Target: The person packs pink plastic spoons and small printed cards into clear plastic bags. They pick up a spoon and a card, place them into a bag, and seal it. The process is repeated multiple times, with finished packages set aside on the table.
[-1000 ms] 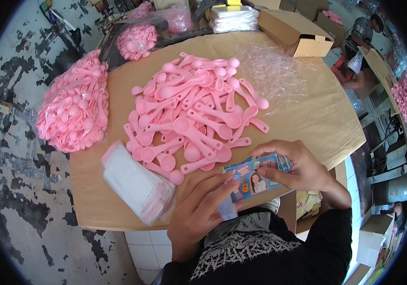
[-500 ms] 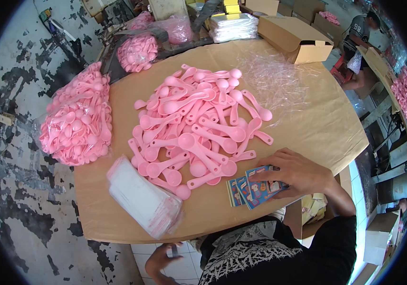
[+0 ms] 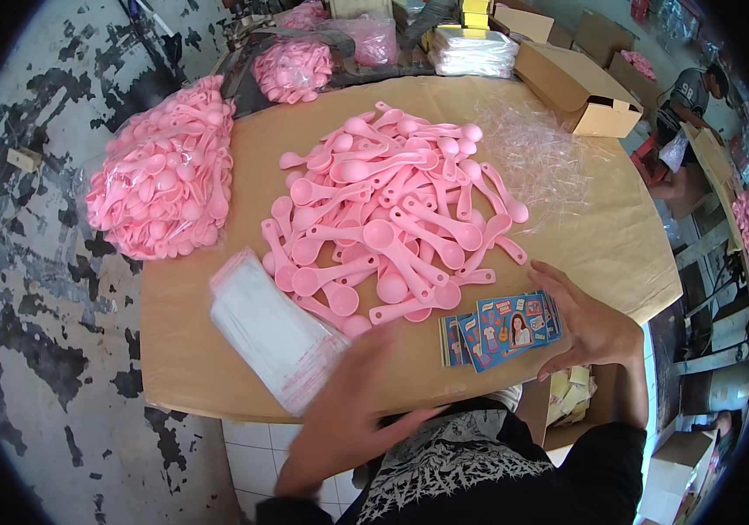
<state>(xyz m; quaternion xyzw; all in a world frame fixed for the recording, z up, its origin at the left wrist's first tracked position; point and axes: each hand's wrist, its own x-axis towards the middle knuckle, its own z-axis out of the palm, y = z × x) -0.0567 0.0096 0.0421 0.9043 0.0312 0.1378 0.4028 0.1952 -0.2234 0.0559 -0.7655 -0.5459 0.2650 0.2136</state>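
Note:
A big heap of pink measuring spoons (image 3: 409, 201) covers the middle of the table. At its near right lies a fanned stack of blue printed cards (image 3: 505, 331). My right hand (image 3: 591, 322) is beside the stack's right end, fingers apart and curved around it, with nothing gripped. My left hand (image 3: 352, 416), blurred by motion, hovers over the near table edge with thumb and fingers spread. Just left of it rests a pile of clear plastic sleeves (image 3: 274, 328), slanting across the table's near left part.
A bulging clear bag of pink spoons (image 3: 164, 175) stands at the left edge. Loose clear plastic strips (image 3: 536, 157) lie at the far right, near a cardboard box (image 3: 575, 87). Below the table's right side is an open carton (image 3: 602, 394). Another person (image 3: 689, 101) sits at far right.
My right hand has let go of the cards and drawn back to the right, baring the top card. My left hand has risen from below the table edge toward the plastic sleeves.

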